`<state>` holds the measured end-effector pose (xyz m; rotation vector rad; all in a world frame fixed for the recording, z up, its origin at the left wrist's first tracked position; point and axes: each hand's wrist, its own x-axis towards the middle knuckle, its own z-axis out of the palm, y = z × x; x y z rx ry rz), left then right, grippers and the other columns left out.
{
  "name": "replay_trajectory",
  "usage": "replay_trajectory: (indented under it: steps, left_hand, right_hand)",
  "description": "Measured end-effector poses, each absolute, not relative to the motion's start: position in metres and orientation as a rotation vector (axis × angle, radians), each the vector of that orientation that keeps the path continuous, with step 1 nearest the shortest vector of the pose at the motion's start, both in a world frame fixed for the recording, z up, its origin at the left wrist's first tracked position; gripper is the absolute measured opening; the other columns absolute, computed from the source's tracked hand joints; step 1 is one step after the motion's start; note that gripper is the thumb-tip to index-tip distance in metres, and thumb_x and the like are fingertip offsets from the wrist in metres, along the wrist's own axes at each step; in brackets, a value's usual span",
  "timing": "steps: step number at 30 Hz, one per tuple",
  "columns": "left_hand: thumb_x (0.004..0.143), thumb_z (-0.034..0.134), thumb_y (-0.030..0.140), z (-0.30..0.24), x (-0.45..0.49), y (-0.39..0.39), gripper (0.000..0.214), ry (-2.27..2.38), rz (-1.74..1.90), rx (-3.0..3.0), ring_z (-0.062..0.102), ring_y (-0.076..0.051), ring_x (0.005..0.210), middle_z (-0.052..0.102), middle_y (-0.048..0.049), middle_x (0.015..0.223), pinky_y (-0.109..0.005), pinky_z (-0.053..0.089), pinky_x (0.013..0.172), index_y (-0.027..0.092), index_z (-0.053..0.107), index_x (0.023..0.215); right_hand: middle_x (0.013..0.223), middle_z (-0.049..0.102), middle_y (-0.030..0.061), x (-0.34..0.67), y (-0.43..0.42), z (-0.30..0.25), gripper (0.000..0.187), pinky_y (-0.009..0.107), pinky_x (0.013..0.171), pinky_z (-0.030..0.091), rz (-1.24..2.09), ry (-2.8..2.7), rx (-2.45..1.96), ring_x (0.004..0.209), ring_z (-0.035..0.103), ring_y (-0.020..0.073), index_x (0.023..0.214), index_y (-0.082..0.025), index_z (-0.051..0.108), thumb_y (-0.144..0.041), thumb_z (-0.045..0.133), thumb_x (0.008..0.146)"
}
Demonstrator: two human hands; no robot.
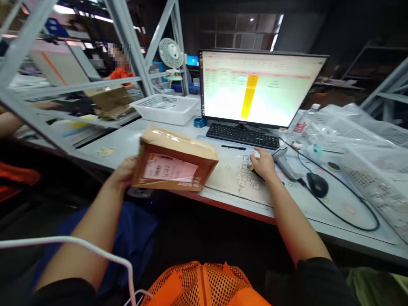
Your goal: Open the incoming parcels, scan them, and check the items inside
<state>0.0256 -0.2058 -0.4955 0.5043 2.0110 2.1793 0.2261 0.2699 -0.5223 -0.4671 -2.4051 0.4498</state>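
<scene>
Your left hand [125, 172] is wrapped around the near left end of a box [175, 159], holding it up off the counter [127, 140], in front of and to the left of the keyboard [244, 135]. The box is tilted so its labelled side faces you. Your right hand [263, 163] is down on the counter just in front of the keyboard's right end, fingers curled over something small and red-and-white. Honestly can't tell if it's gripping that or just resting on it. A scanner [283, 163] lies right beside that hand, to the keyboard's front right, and the mouse [317, 185] sits a bit further out the same way. A pen [233, 147] lies just in front of the keyboard. The monitor [259, 87] stands right behind the keyboard, lit up. A white basket [165, 108] sits back and to the left of the keyboard.
</scene>
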Motion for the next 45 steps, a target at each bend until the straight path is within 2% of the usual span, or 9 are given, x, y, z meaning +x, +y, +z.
replay_trajectory:
  steps: [6,11,15,17,23,28,35,40,45]
  left_hand:
    - [0.062,0.095,0.064,-0.534,0.018,-0.104,0.083,1.915,1.986,0.691,0.070,-0.038,0.125,0.077,-0.0173,0.124,-0.049,0.061,0.103,0.014,0.067,0.122]
    - [0.088,0.062,0.082,-0.542,0.035,-0.095,0.103,1.846,2.234,0.798,0.042,-0.037,0.155,0.040,-0.0167,0.170,-0.055,0.040,0.125,0.028,0.027,0.168]
    - [0.055,0.067,0.104,-0.547,0.053,-0.091,0.157,1.775,2.228,1.050,0.015,-0.044,0.164,0.008,-0.0193,0.180,-0.056,0.033,0.129,0.032,-0.010,0.172]
    - [0.057,0.063,0.105,-0.552,0.061,-0.091,0.156,1.811,2.195,1.084,0.011,-0.046,0.164,0.002,-0.0199,0.180,-0.056,0.029,0.130,0.031,-0.013,0.171]
    - [0.059,0.083,0.089,-0.570,0.075,-0.092,0.158,2.015,2.008,1.012,0.025,-0.047,0.161,0.017,-0.0217,0.177,-0.065,0.026,0.129,0.034,-0.014,0.171]
    - [0.086,0.075,0.071,-0.560,0.081,-0.083,0.122,2.245,1.866,0.954,0.044,-0.040,0.153,0.044,-0.0215,0.163,-0.062,0.032,0.128,0.024,0.003,0.173]
    - [0.085,0.072,0.076,-0.562,0.084,-0.080,0.121,2.241,1.922,1.044,0.043,-0.039,0.153,0.044,-0.0231,0.162,-0.059,0.032,0.129,0.019,0.010,0.171]
    - [0.076,0.065,0.093,-0.566,0.080,-0.084,0.136,2.107,1.943,1.127,0.040,-0.042,0.155,0.033,-0.0258,0.169,-0.058,0.031,0.129,0.019,0.004,0.173]
    - [0.071,0.067,0.095,-0.566,0.081,-0.084,0.141,2.089,1.954,1.066,0.040,-0.042,0.155,0.036,-0.0263,0.168,-0.056,0.035,0.128,0.020,0.005,0.173]
  right_hand:
    - [0.137,0.070,0.0189,0.216,0.292,-0.521,0.044,0.043,0.115,0.048,0.476,-2.454,-0.765,0.128,0.065,0.0318,0.136,-0.009,0.068,-0.029,0.053,0.100]
    - [0.146,0.064,0.0188,0.173,0.304,-0.515,0.046,0.036,0.118,0.043,0.387,-2.525,-0.795,0.137,0.060,0.0292,0.142,-0.007,0.065,-0.025,0.054,0.101]
    - [0.146,0.063,0.0238,0.152,0.309,-0.504,0.048,0.038,0.117,0.044,0.344,-2.567,-0.846,0.136,0.060,0.0319,0.142,-0.003,0.063,-0.022,0.056,0.099]
    - [0.145,0.064,0.0228,0.155,0.309,-0.498,0.048,0.037,0.117,0.045,0.335,-2.591,-0.836,0.135,0.061,0.0307,0.142,-0.004,0.064,-0.022,0.058,0.098]
    - [0.153,0.059,0.0176,0.237,0.335,-0.490,0.053,0.040,0.118,0.043,0.204,-2.543,-0.892,0.139,0.058,0.0304,0.149,-0.011,0.059,-0.037,0.053,0.103]
    - [0.145,0.061,0.0273,0.301,0.346,-0.508,0.073,0.050,0.108,0.049,0.013,-2.626,-1.349,0.132,0.062,0.0408,0.158,-0.003,0.046,-0.050,0.053,0.102]
    - [0.114,0.073,0.0252,0.296,0.312,-0.487,0.050,0.043,0.085,0.054,-0.064,-2.751,-1.438,0.108,0.071,0.0393,0.126,-0.005,0.067,-0.043,0.051,0.099]
    - [0.082,0.072,0.0046,0.347,0.249,-0.435,0.030,0.032,0.068,0.051,0.365,-2.885,-0.599,0.077,0.068,0.0252,0.101,-0.022,0.072,-0.047,0.059,0.094]
    - [0.097,0.078,0.0041,0.369,0.162,-0.419,0.032,0.033,0.075,0.056,0.668,-3.014,0.096,0.082,0.071,0.0238,0.115,-0.030,0.075,-0.027,0.069,0.083]
